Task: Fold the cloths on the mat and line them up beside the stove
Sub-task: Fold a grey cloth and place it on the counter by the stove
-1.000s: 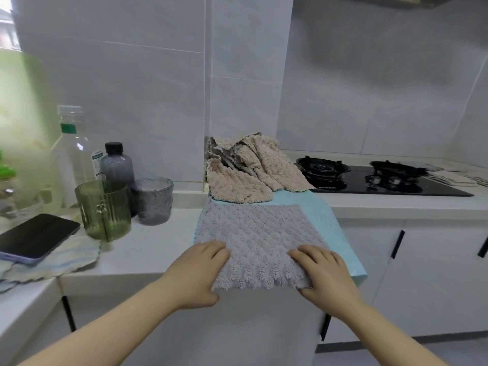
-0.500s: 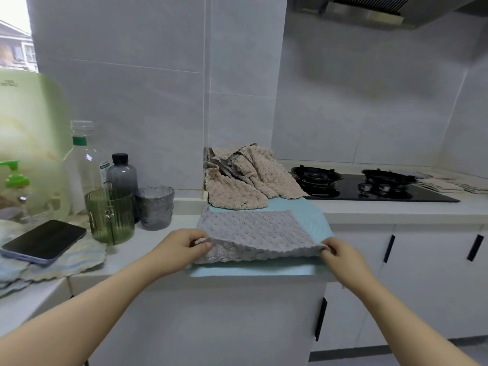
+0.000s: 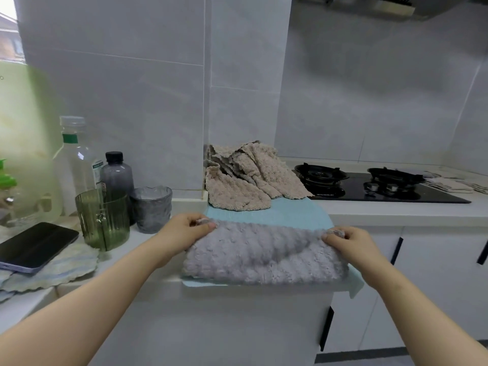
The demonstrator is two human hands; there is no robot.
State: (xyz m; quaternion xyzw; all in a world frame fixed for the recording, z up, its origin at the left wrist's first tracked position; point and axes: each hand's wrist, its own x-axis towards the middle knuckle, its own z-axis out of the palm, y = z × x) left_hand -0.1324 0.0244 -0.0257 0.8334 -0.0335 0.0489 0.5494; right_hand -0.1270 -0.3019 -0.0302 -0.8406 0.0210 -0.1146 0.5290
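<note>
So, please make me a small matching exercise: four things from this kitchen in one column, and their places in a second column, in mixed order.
Things:
1. grey cloth
2. beige cloths
3. phone
4. green cup

Places:
a. lying screen up at the far left of the counter
b. piled against the wall at the back of the blue mat
c. pinched at two corners by the left hand and right hand
d. standing in front of the bottles

Pairs: 1-c, 2-b, 3-a, 4-d
</note>
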